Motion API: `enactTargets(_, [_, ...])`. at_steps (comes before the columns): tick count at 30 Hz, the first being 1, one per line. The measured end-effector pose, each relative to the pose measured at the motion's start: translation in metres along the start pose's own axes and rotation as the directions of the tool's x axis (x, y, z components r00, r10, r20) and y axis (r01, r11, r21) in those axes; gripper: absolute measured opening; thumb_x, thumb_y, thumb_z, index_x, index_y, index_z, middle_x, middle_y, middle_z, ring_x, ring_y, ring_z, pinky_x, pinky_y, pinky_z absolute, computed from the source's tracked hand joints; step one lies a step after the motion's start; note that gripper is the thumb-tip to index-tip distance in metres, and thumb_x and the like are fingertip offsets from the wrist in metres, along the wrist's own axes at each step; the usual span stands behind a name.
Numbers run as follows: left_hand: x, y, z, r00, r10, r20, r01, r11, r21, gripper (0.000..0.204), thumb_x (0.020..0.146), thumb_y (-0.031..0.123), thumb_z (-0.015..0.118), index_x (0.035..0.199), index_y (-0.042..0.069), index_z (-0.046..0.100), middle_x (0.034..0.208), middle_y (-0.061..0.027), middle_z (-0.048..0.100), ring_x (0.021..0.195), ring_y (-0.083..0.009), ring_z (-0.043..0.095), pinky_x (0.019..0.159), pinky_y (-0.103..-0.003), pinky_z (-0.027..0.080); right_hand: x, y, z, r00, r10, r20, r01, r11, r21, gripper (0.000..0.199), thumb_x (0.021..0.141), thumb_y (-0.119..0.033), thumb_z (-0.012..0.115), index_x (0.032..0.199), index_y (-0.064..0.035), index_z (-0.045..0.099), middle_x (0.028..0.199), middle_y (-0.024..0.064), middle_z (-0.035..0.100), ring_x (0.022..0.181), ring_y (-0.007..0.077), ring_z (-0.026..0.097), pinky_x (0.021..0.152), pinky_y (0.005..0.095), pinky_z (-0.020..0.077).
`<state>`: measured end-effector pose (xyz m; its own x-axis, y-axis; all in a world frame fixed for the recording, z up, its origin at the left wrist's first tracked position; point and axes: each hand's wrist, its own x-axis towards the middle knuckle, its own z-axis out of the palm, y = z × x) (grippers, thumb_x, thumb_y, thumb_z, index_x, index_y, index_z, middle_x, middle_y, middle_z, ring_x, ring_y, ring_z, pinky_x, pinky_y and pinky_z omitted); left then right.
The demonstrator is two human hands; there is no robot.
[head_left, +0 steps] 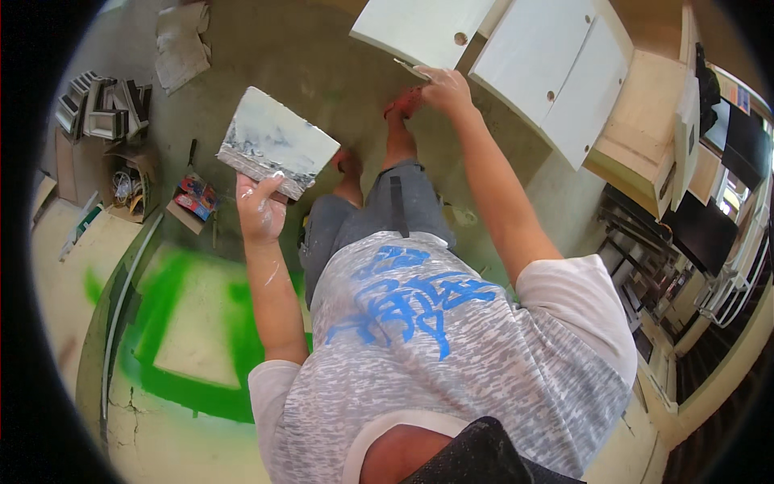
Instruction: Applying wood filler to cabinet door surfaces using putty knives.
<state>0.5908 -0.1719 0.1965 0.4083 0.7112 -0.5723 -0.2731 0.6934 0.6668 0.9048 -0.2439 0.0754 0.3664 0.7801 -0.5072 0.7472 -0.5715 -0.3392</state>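
Note:
My left hand (262,211) grips a rectangular board (284,133) by its near edge, thumb on top. White putty covers the board, with dark smears and a rough, caked edge toward me. Putty also marks the fingers and forearm of that hand. Out in front, my right hand (446,89) is closed on a thin putty knife (409,69), of which only a narrow part shows. The blade lies close to the lower edge of a white cabinet door (423,28) with a round hole; I cannot tell whether they touch.
More white doors (548,68) and an open wooden cabinet (645,105) stand at the right. To the left are stacked frames (105,109), a cardboard box with cables (129,181) and a smaller colourful box (196,198). Green paint (165,315) marks the pale floor surface.

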Motion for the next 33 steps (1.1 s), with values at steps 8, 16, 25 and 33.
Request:
enactTargets(8, [0.017, -0.004, 0.059, 0.970, -0.087, 0.229, 0.118, 0.985, -0.127, 0.049, 0.073, -0.001, 0.045, 0.120, -0.001, 0.031, 0.112, -0.0157, 0.048, 0.098, -0.0285, 0.053, 0.077, -0.045, 0.049, -0.112, -0.076, -0.082, 0.651, -0.361, -0.668, 0.741, 0.493, 0.456, 0.029, 0.075, -0.002, 0.058, 0.103, -0.0043, 0.059, 0.098, 0.0151, 0.061, 0.093, 0.0203, 0.058, 0.082, 0.0299, 0.0438])
enactTargets(16, [0.029, 0.025, 0.131, 0.904, -0.032, 0.426, 0.047, 0.999, -0.025, 0.049, 0.071, -0.005, 0.047, 0.118, -0.002, 0.033, 0.107, -0.0138, 0.050, 0.095, -0.0229, 0.055, 0.079, -0.039, 0.048, -0.115, -0.029, -0.114, 0.625, -0.442, -0.643, 0.691, 0.696, 0.193, 0.037, 0.071, 0.009, 0.052, 0.105, -0.0035, 0.058, 0.107, 0.0146, 0.057, 0.106, 0.0276, 0.051, 0.092, 0.0348, 0.0391])
enactTargets(25, [0.085, -0.004, 0.179, 0.861, 0.249, 0.443, -0.450, 0.778, 0.438, 0.043, 0.071, -0.008, 0.047, 0.113, -0.003, 0.039, 0.107, -0.0106, 0.050, 0.096, -0.0183, 0.052, 0.083, -0.031, 0.043, -0.084, -0.027, -0.175, 0.585, -0.667, -0.462, 0.646, 0.727, -0.232, 0.024, 0.067, -0.005, 0.061, 0.091, -0.0083, 0.061, 0.098, 0.0048, 0.060, 0.094, 0.0218, 0.055, 0.082, 0.0326, 0.0449])
enactTargets(33, [0.113, 0.020, 0.162, 0.954, 0.300, 0.021, -0.300, 0.944, 0.138, 0.046, 0.068, -0.009, 0.050, 0.112, -0.003, 0.039, 0.104, -0.0121, 0.051, 0.095, -0.0219, 0.052, 0.082, -0.033, 0.043, 0.094, 0.111, -0.134, 0.681, -0.247, -0.690, 0.495, 0.849, 0.184, 0.026, 0.074, -0.001, 0.053, 0.098, -0.0077, 0.060, 0.090, 0.0106, 0.063, 0.078, 0.0271, 0.062, 0.069, 0.0314, 0.0500])
